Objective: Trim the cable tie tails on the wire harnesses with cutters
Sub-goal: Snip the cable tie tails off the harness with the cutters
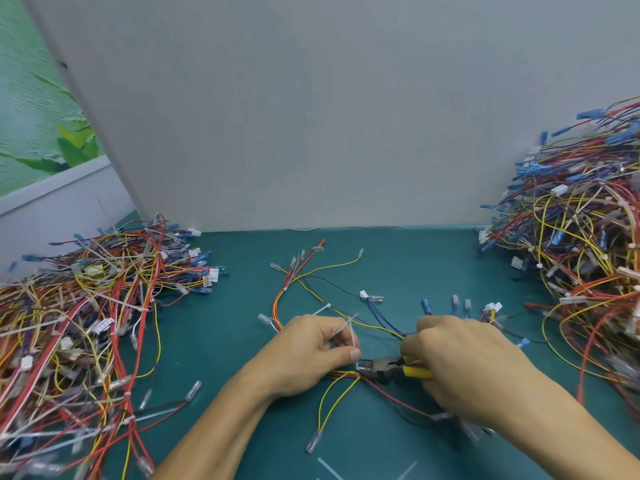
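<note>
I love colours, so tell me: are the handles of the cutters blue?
No, the cutters gripped in the right hand have yellow handles.

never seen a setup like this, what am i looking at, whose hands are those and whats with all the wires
There is no machine here. It is one picture, from a camera worn on a person's head, looking down at their two bare hands. The left hand holds a wire harness on the green mat, with a white cable tie tail sticking up past its fingers. The right hand holds yellow-handled cutters, their jaws at the bundle beside the left thumb. A left pile and a right pile of similar harnesses flank the work. A grey partition stands behind.
</note>
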The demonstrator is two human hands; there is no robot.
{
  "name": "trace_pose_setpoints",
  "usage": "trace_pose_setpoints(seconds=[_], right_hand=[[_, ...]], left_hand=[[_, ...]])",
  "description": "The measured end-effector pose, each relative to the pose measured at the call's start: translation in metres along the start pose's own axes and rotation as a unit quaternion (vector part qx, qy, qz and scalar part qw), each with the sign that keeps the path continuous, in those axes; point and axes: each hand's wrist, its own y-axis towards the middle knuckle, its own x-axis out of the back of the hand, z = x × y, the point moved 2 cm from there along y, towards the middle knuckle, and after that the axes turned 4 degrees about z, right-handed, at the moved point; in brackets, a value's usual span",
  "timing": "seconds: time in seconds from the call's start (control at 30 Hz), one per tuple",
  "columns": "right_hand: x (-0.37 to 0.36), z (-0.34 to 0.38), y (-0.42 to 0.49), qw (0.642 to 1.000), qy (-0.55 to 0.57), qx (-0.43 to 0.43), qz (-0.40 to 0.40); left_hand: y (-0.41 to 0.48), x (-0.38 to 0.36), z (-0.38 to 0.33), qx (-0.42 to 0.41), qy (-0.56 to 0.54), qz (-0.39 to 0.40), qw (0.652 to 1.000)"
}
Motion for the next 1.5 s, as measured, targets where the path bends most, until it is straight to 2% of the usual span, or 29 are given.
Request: trace_pose_setpoints(seconds=[0.8, 0.87, 0.93, 1.07, 1.17, 1.23, 1.33, 1.4, 1.47, 1.5], right_hand=[[0.0, 0.0, 0.0, 0.999, -0.032, 0.007, -0.005], [-0.002, -0.001, -0.001, 1.0, -0.028, 0.003, -0.002], [-0.002, -0.003, -0.001, 1.0, -0.021, -0.003, 0.003], [0.002, -0.013, -0.005, 0.999, -0.023, -0.025, 0.033], [0.009, -0.024, -0.012, 0.996, -0.022, -0.05, 0.064], [0.012, -0.032, -0.016, 0.994, -0.017, -0.063, 0.091], [0.015, -0.041, -0.02, 0.989, -0.01, -0.08, 0.121], [0.016, -0.045, -0.022, 0.988, -0.007, -0.084, 0.129], [0.017, -0.048, -0.023, 0.989, 0.0, -0.076, 0.127], [0.018, -0.049, -0.024, 0.99, 0.01, -0.073, 0.122]], left_hand=[[0.0, 0.0, 0.001, 0.003, 0.003, -0.004, 1.0], [-0.001, 0.002, 0.0, -0.003, -0.051, -0.007, 0.999], [-0.003, 0.006, -0.002, -0.009, -0.172, -0.027, 0.985], [-0.004, 0.022, -0.008, -0.013, -0.435, -0.074, 0.897], [-0.007, 0.041, -0.013, -0.034, -0.516, -0.106, 0.849], [-0.01, 0.053, -0.011, -0.031, -0.505, -0.138, 0.851], [-0.013, 0.06, 0.003, 0.011, -0.425, -0.182, 0.886], [-0.014, 0.058, 0.01, 0.031, -0.316, -0.199, 0.927], [-0.012, 0.051, 0.014, 0.036, -0.148, -0.182, 0.971], [-0.011, 0.047, 0.015, 0.034, -0.073, -0.167, 0.983]])
